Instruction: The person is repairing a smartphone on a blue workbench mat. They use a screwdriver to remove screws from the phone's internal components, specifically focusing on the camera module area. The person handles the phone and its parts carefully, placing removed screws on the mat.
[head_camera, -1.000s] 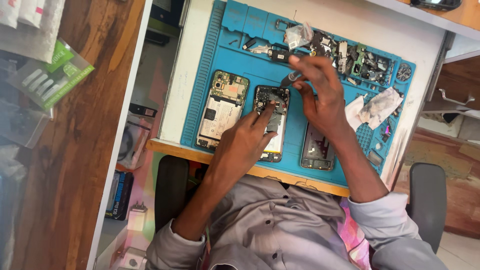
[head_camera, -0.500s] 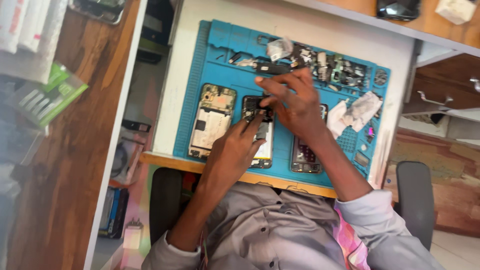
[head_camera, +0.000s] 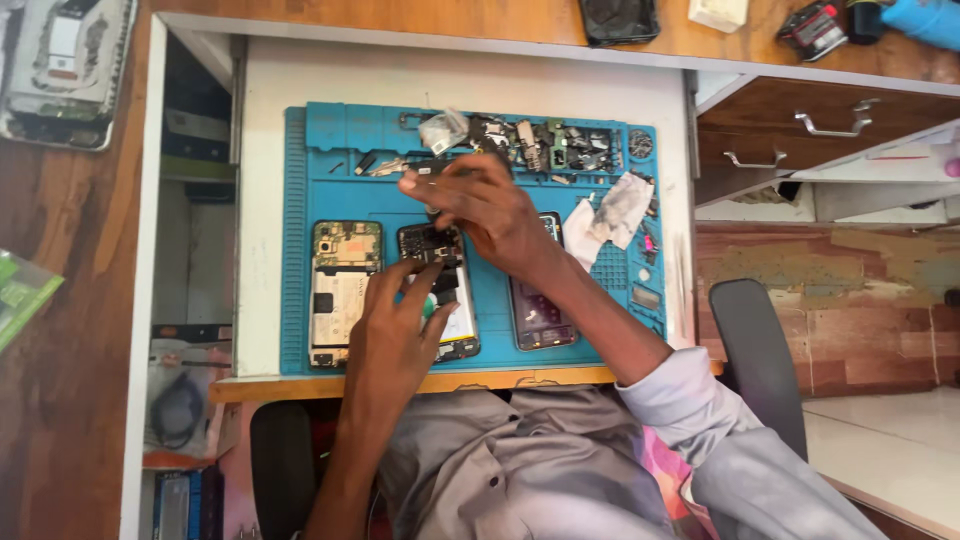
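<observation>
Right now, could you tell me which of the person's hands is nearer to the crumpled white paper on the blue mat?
Right. The right hand is just beside the crumpled white paper, over the blue mat's upper middle. The left hand rests on the middle opened phone, farther away.

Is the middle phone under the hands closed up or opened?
Opened: the middle phone lies flat on the blue mat with its circuit board exposed.

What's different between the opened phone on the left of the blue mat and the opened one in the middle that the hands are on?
The left opened phone lies untouched and in full view; the middle opened phone is partly covered by the left hand, whose fingers rest on it, with the right hand just above its top end. The left one shows a pale panel over most of its body; the middle one looks darker at its top. Both lie flat and lengthwise on the blue work mat, insides exposed.
</observation>
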